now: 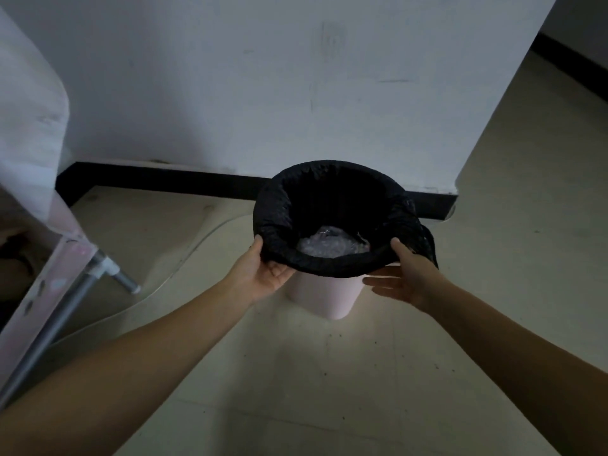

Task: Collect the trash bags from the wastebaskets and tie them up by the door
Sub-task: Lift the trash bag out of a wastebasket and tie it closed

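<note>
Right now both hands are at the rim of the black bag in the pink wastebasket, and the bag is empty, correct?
Not quite: the black bag is not empty. The head view shows crumpled clear plastic at its bottom. The rest stands: the left hand and right hand are at its rim, over the pink wastebasket.

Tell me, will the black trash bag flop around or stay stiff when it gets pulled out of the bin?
Probably floppy: the black trash bag is thin film, wrinkled and drooping over the rim of the pink wastebasket. It likely feels light, since only some crumpled clear plastic shows inside. The left hand and right hand may find it slippery.
</note>
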